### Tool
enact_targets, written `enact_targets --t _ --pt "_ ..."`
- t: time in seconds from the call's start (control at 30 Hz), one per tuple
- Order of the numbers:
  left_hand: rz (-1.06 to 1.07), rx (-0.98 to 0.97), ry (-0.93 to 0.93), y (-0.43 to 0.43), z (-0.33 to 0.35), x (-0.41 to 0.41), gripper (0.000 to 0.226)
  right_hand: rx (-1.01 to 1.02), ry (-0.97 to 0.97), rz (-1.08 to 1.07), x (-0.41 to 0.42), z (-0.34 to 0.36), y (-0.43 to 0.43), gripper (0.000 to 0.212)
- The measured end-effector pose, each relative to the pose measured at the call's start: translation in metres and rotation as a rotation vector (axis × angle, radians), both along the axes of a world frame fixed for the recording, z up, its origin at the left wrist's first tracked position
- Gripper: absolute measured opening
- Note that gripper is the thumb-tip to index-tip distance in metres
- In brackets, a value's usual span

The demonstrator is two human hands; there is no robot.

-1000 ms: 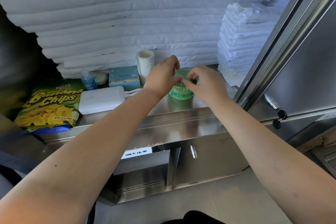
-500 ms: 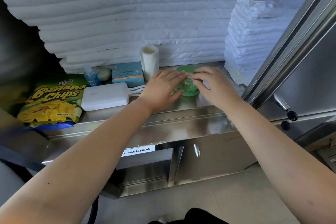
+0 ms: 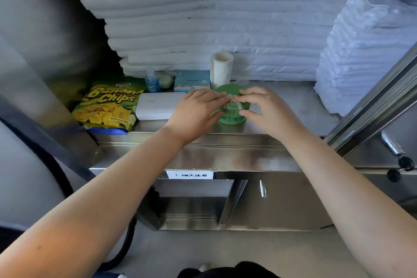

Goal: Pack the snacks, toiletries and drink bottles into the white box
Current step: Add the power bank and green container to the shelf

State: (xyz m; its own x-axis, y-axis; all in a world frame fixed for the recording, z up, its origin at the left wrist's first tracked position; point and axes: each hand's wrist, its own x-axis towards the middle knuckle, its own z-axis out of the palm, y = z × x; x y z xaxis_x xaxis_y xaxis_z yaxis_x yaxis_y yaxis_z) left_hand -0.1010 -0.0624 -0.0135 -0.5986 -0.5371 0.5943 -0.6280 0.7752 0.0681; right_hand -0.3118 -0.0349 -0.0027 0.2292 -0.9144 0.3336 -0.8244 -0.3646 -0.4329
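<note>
Head view: green tub [image 3: 232, 118] on steel shelf [image 3: 284, 97], just right of white box [image 3: 155, 107], gripped between left hand [image 3: 196, 110] and right hand [image 3: 268, 113]. Risk judged: clear film [image 3: 232, 104] on lid slips under fingers, tub tipped off shelf edge.

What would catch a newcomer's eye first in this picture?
The left hand and right hand hold a green tub at the middle of the steel shelf. A yellow Banana Chips bag lies at its left end; a tall stack of white linen fills the back.
</note>
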Motion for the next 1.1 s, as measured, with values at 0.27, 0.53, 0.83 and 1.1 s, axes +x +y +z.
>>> enact_targets --t 0.27,0.53,0.83,1.1 --pt "0.076 0.147 0.007 -0.011 0.001 -0.013 0.037 0.058 -0.001 -0.028 -0.002 0.008 -0.015 0.040" --pt "0.083 0.179 -0.002 -0.021 -0.001 -0.011 0.041 0.052 -0.035 -0.028 -0.001 0.004 -0.021 0.043" --pt "0.121 0.237 0.047 -0.001 -0.012 -0.008 0.065 -0.130 -0.180 -0.253 -0.001 -0.028 0.015 0.061" --pt "0.263 0.182 0.021 0.067 -0.063 -0.026 0.056 0.036 0.337 -0.292 -0.024 -0.060 0.042 0.055"
